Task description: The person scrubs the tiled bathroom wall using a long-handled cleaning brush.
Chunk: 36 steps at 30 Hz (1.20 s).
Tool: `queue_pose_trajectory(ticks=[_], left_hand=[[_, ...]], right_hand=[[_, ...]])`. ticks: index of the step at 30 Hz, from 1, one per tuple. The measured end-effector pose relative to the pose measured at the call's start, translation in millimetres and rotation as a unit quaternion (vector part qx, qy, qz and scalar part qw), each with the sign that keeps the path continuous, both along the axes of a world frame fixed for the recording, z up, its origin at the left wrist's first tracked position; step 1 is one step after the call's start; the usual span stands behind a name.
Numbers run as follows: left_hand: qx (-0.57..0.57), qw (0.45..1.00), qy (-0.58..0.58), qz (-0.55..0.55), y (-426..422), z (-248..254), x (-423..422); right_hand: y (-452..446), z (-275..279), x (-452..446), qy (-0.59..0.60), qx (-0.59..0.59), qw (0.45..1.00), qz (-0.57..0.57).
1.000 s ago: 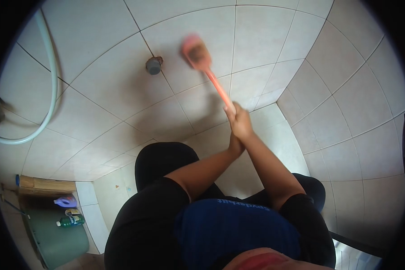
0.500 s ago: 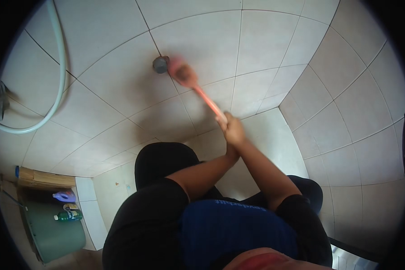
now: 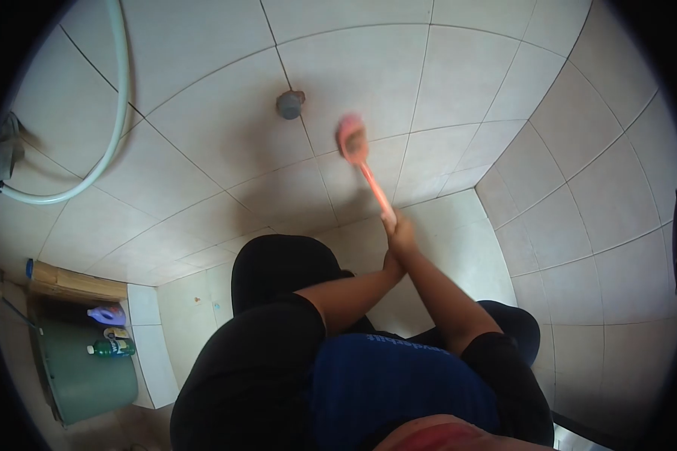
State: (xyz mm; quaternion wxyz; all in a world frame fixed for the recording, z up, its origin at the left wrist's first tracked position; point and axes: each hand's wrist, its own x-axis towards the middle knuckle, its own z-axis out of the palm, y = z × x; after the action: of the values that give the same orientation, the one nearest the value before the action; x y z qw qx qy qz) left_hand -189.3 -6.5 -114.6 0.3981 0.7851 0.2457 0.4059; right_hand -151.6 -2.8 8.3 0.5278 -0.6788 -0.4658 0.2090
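A long-handled scrub brush [image 3: 353,141], orange-pink and blurred at the head, is held against or very close to the tiled wall [image 3: 368,68]. Its handle slants down toward me. Around the lower handle is my right hand [image 3: 402,234], closed. My left hand [image 3: 393,263] sits just below it, closed at the handle's end and partly hidden by the right hand and wrist. Up and left of the brush head, a grey round pipe cap [image 3: 289,105] sticks out of the wall.
A pale hose [image 3: 116,128] loops down the wall at left. Below it a green tub [image 3: 90,383] stands by a white tiled ledge [image 3: 147,316], with a purple bottle [image 3: 107,314] and a green bottle [image 3: 113,347]. My knee [image 3: 286,270] is close to the wall.
The brush head has moved right and slightly down, away from the grey cap it was beside. Both hands have shifted a little right and down with it; the view has also shifted slightly.
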Motion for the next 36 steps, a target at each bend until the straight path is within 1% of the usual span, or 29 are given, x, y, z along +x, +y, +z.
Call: queue_pose_trajectory(ticks=[2,4,5,6,7,8,9,10,11,12,13,15,16,18,19,20,21,23,24,25,27,28,29,30,31,33,34,35,36], left_hand=[[-0.159,0.976,-0.123,-0.081,7.1,64.0,4.5],[-0.298,0.918,-0.217,-0.144,13.2,119.6,10.8],[-0.359,0.883,-0.254,-0.163,15.1,141.4,13.7],[-0.470,0.797,-0.322,-0.200,14.8,148.8,13.8],[-0.439,0.830,-0.312,-0.148,13.7,137.9,19.0],[-0.436,0.830,-0.313,-0.149,17.6,121.4,15.6],[-0.409,0.842,-0.303,-0.180,23.9,83.8,12.0],[-0.362,0.894,-0.188,-0.184,23.7,61.3,5.1],[-0.299,0.932,-0.073,-0.192,23.5,39.2,-1.9],[-0.199,0.955,0.150,-0.158,14.6,20.7,-13.2],[-0.033,0.987,0.149,-0.040,-6.0,-15.6,-14.7],[0.136,0.977,0.141,0.077,-12.4,-47.8,-3.8],[0.051,0.995,0.073,0.044,-9.7,-44.8,-0.1],[-0.044,0.999,0.010,0.010,-5.6,-33.6,4.8],[-0.176,0.979,-0.079,-0.062,3.7,13.5,10.2],[-0.240,0.958,-0.123,-0.100,9.3,45.3,13.6],[-0.303,0.929,-0.166,-0.132,14.8,77.4,17.0],[-0.131,0.977,-0.147,-0.078,18.1,102.0,18.1],[-0.131,0.977,-0.145,-0.080,21.5,80.2,19.0],[-0.243,0.951,-0.160,-0.105,28.4,38.9,20.2],[-0.349,0.912,-0.170,-0.132,21.9,15.1,13.0],[-0.294,0.949,-0.030,-0.109,4.7,15.2,-1.7],[-0.232,0.963,0.109,-0.081,-9.1,14.0,-13.2],[-0.231,0.964,0.109,-0.081,-16.0,0.2,-16.2],[-0.071,0.992,0.098,-0.042,-21.7,-28.3,-13.9],[0.082,0.993,0.085,-0.004,-23.0,-91.4,6.0],[0.038,0.997,0.056,-0.022,-17.6,-65.9,7.9],[-0.039,0.997,0.022,-0.061,-9.2,-38.8,11.0],[-0.114,0.988,-0.017,-0.101,-0.7,0.9,12.8]], right_hand=[[10.3,66.1,5.6,-0.111,-0.007,0.994,-0.003],[15.5,128.4,6.0,-0.115,-0.018,0.993,0.019],[16.9,141.2,7.0,-0.115,-0.019,0.993,0.021],[17.6,150.6,7.5,-0.104,-0.025,0.994,0.018],[18.2,155.0,8.0,-0.094,-0.030,0.995,0.015],[19.1,140.9,8.3,-0.095,-0.028,0.995,0.015],[20.2,108.1,7.7,-0.083,-0.012,0.996,0.005],[20.2,73.0,7.4,-0.070,0.004,0.998,-0.005],[13.2,35.0,7.1,-0.087,-0.007,0.996,-0.010],[4.0,-0.5,6.3,-0.102,-0.017,0.995,-0.015],[-1.6,-26.6,4.7,-0.102,-0.012,0.995,-0.016],[-6.0,-58.2,3.4,-0.068,0.059,0.995,-0.032],[-2.9,-42.6,5.9,-0.066,0.057,0.996,-0.035],[5.2,1.3,17.5,-0.048,-0.065,0.997,0.008],[9.6,34.9,18.1,-0.046,-0.069,0.997,0.007],[15.8,73.9,16.5,-0.088,-0.064,0.994,0.020],[20.3,95.8,15.5,-0.129,-0.058,0.989,0.033],[24.5,105.3,16.0,-0.105,-0.045,0.993,0.037],[24.4,106.9,16.6,-0.082,-0.033,0.995,0.042],[22.6,93.9,17.1,-0.081,-0.032,0.995,0.039],[15.9,34.9,16.0,-0.080,-0.056,0.995,0.018],[8.1,-3.3,12.7,-0.060,-0.042,0.997,-0.002],[0.0,-31.6,9.2,-0.041,-0.028,0.999,-0.020],[-4.0,-39.7,7.8,-0.041,-0.027,0.999,-0.020],[-8.4,-45.7,6.9,-0.019,-0.013,0.999,-0.027],[-12.3,-44.2,10.5,0.005,-0.007,0.999,-0.035],[-6.0,-25.0,17.6,-0.020,-0.059,0.998,-0.024],[0.8,-4.6,25.6,-0.047,-0.109,0.993,-0.013],[6.3,24.2,29.3,-0.049,-0.109,0.993,-0.015]])
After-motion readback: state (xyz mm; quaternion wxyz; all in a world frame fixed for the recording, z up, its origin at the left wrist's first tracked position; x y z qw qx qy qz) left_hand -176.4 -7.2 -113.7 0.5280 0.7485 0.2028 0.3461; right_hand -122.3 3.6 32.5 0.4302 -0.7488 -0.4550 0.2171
